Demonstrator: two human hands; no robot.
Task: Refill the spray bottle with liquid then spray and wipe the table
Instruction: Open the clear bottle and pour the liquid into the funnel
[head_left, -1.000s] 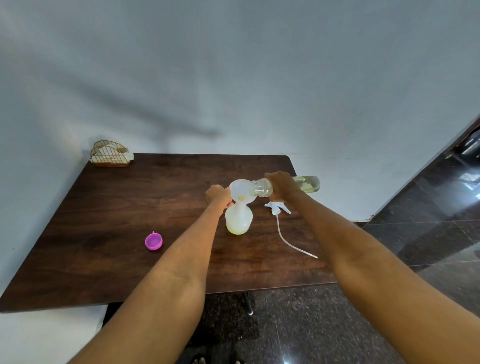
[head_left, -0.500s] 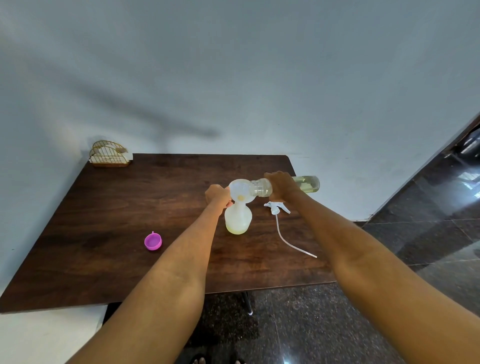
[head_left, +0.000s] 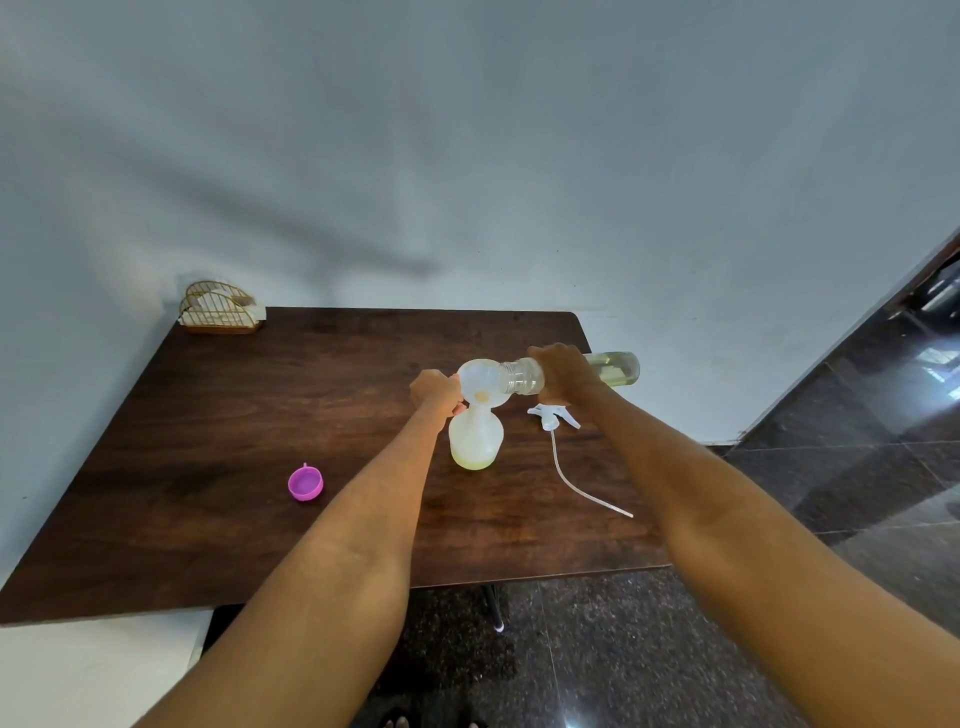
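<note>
A translucent spray bottle (head_left: 475, 439) stands upright on the dark wooden table (head_left: 234, 415), with a little yellowish liquid at its bottom. A white funnel (head_left: 480, 382) sits in its neck. My left hand (head_left: 435, 391) grips the funnel and bottle neck from the left. My right hand (head_left: 563, 371) holds a clear refill bottle (head_left: 613, 369) tipped on its side, its mouth inside the funnel. The white spray head (head_left: 550, 415) with its long dip tube (head_left: 576, 486) lies on the table to the right of the spray bottle.
A pink cap (head_left: 305, 483) lies open side up on the table, left of my left arm. A gold wire napkin holder (head_left: 221, 309) stands at the far left corner. The table's right edge borders dark tiled floor (head_left: 857, 467).
Almost nothing has moved; both hands keep the same hold while the refill bottle stays tipped into the funnel.
</note>
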